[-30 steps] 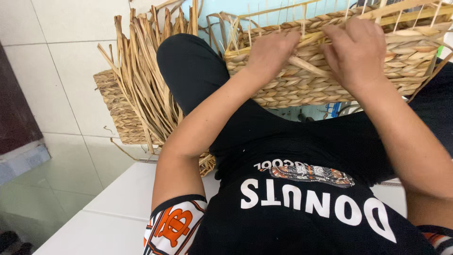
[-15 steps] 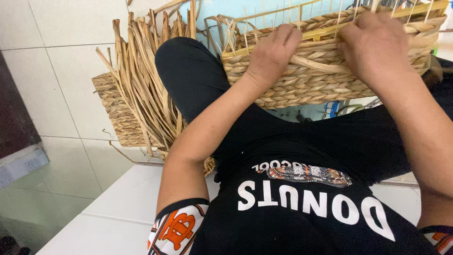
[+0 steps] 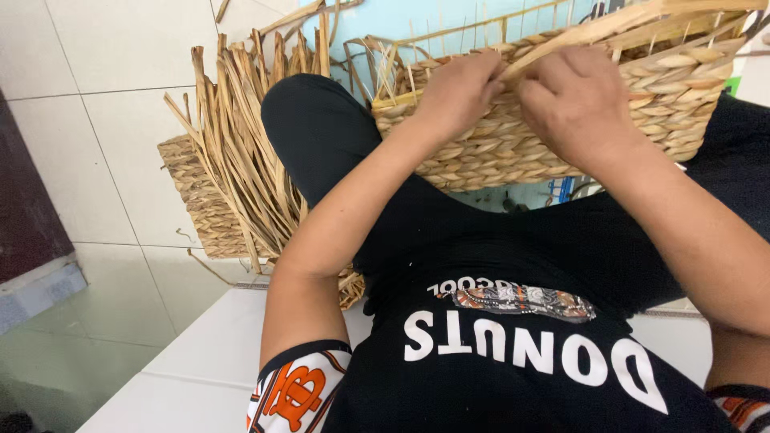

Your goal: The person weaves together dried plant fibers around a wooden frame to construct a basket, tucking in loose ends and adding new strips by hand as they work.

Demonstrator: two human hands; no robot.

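A half-woven straw basket (image 3: 682,104) rests on my lap, its rim lined with thin upright wire stakes. My left hand (image 3: 457,92) grips the rim near its left end, fingers curled over the weave. My right hand (image 3: 573,100) is close beside it, pinching a flat dry straw strand (image 3: 609,28) that runs up to the right along the rim. Both hands nearly touch. The fingertips are hidden behind the knuckles.
A bundle of loose dry straw strands (image 3: 249,152) leans against my left knee, over a second woven basket (image 3: 200,204) on the tiled floor. A dark wooden panel (image 3: 28,200) stands at the left. I sit on a white tiled ledge (image 3: 200,361).
My right hand has slid left along the rim toward my left hand, drawing the straw strand with it. The basket has shifted slightly lower in view.
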